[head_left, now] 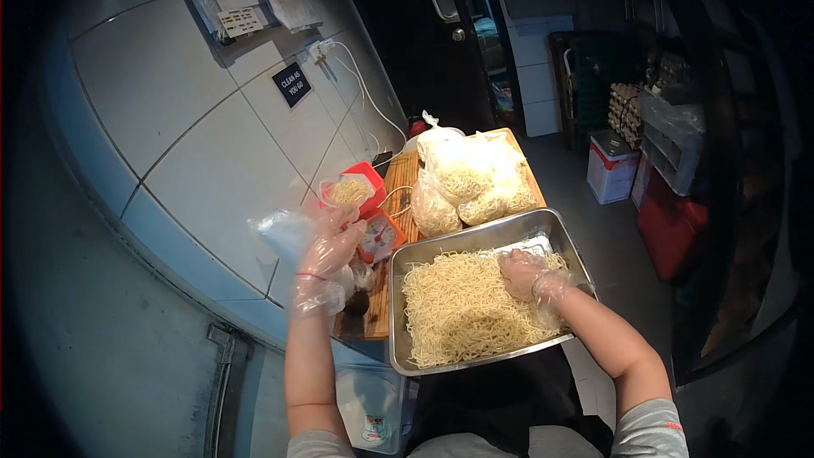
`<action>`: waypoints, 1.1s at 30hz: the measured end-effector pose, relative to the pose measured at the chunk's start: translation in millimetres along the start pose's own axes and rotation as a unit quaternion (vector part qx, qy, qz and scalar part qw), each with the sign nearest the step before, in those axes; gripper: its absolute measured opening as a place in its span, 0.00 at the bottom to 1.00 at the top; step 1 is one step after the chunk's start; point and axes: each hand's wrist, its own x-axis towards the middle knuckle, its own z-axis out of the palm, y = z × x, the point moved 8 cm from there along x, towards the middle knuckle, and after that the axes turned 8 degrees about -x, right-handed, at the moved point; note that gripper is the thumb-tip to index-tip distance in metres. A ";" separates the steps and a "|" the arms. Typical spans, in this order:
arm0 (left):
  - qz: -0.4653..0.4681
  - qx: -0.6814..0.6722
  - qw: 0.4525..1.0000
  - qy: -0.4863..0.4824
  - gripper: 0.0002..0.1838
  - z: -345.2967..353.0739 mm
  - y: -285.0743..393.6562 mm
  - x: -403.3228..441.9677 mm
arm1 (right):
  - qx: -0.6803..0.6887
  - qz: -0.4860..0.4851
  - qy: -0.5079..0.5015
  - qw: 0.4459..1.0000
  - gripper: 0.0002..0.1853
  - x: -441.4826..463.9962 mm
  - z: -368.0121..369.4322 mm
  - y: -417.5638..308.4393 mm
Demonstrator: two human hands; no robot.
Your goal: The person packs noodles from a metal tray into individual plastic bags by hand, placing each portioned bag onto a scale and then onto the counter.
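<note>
My left hand (pixel 332 246), in a clear plastic glove, is at the near edge of a red kitchen scale (pixel 381 236). Its fingers are bent together at a clear plastic bag (pixel 320 197); the grip is partly blurred. Pale noodles (pixel 349 192) lie in the bag over the scale's red pan (pixel 366 175). Lower right, my gloved right hand (pixel 522 273) is sunk in the loose noodles (pixel 466 305) of a deep metal tray (pixel 401 354). Its fingers curl around some noodles, and the tips are hidden.
Behind the tray, filled noodle bags (pixel 471 171) sit on a wooden board (pixel 400 171). A tiled wall (pixel 195 153) closes off the left. A lidded plastic container (pixel 366 399) stands below. On the right floor are a white box (pixel 611 168) and a red crate (pixel 670 229).
</note>
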 end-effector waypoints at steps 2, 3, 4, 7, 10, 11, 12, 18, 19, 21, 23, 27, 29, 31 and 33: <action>0.133 0.164 0.977 0.018 0.19 -4.3 53.2 0.6 | -0.033 -0.010 -0.014 0.999 0.22 -2.4 -11.6 -1.2; 0.197 0.243 0.950 0.028 0.19 -4.1 76.4 3.5 | -0.045 0.024 -0.021 0.998 0.27 -14.5 -32.1 -4.2; 0.209 0.296 0.932 0.013 0.18 -3.1 77.5 16.8 | -0.045 0.050 -0.031 0.997 0.28 -20.8 -42.7 -1.9; 0.162 0.484 0.860 -0.009 0.16 2.0 52.4 65.1 | -0.019 0.140 -0.076 0.987 0.25 -33.3 -50.1 7.5; -0.021 0.628 0.778 -0.025 0.19 0.6 5.5 99.6 | -0.071 0.069 -0.099 0.990 0.18 -10.1 -17.8 21.6; -0.063 0.619 0.780 -0.059 0.24 -4.5 -10.5 107.6 | -0.062 0.076 -0.013 0.995 0.11 -5.2 -19.3 27.4; -0.105 0.609 0.780 -0.095 0.30 -9.2 -24.7 115.4 | -0.057 0.062 0.000 0.996 0.11 0.5 -19.9 32.5; -0.048 0.336 0.940 -0.033 0.28 -49.8 -36.8 183.0 | 0.043 0.013 0.098 0.994 0.08 -27.3 -161.4 11.6; -0.052 0.195 0.979 0.000 0.23 -53.2 -26.8 184.7 | 0.101 -0.014 0.141 0.985 0.08 -21.8 -176.0 16.5; -0.060 0.005 0.998 0.033 0.16 -55.3 -0.7 181.5 | 0.155 -0.042 0.166 0.973 0.07 -14.2 -193.2 22.0; -0.018 0.142 0.990 -0.014 0.16 -28.3 85.7 146.5 | 0.152 -0.046 0.132 0.978 0.07 -8.8 -201.3 15.6; -0.099 0.094 0.981 -0.139 0.20 22.0 114.7 96.3 | 0.335 -0.084 0.118 0.931 0.06 -13.9 -247.8 -7.0; -0.105 0.079 0.963 -0.237 0.22 56.4 88.6 79.2 | 0.367 -0.122 0.131 0.913 0.07 -18.3 -274.7 -22.7; -0.106 0.083 0.936 -0.325 0.24 91.0 62.2 52.3 | 0.383 -0.124 0.145 0.904 0.08 -21.9 -300.0 -39.5; -0.186 0.041 0.914 -0.358 0.27 121.7 50.0 11.1 | 0.393 -0.130 0.167 0.895 0.09 -23.0 -321.0 -56.4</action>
